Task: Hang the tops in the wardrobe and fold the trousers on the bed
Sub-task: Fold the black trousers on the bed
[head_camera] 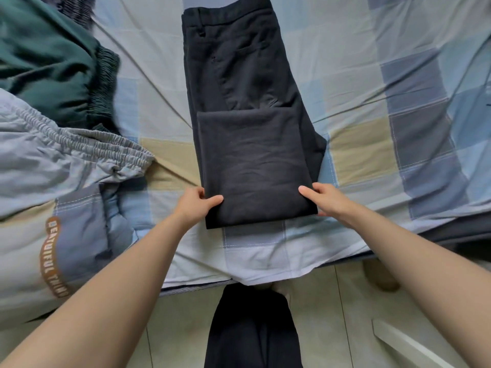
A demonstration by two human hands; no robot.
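Hands pinch the folded black trousers (252, 166) on the bed (372, 107): left hand (198, 204) and right hand (322, 197) at opposite edges.

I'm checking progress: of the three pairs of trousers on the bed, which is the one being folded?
The black trousers in the middle, gripped at the near fold by both hands; the green and grey pairs lie crumpled, untouched.

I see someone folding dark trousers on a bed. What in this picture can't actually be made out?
- Fingers of the left hand and right hand: tucked under the black trousers in the head view; only the thumbs show on top.
- Trouser waistband: cut off by the top edge.
- Green garment and grey garment: cut off by the left edge, so their type is unclear.
- Grey garment's brown lettering: partly covered by the left arm.
- Wardrobe: not in view.
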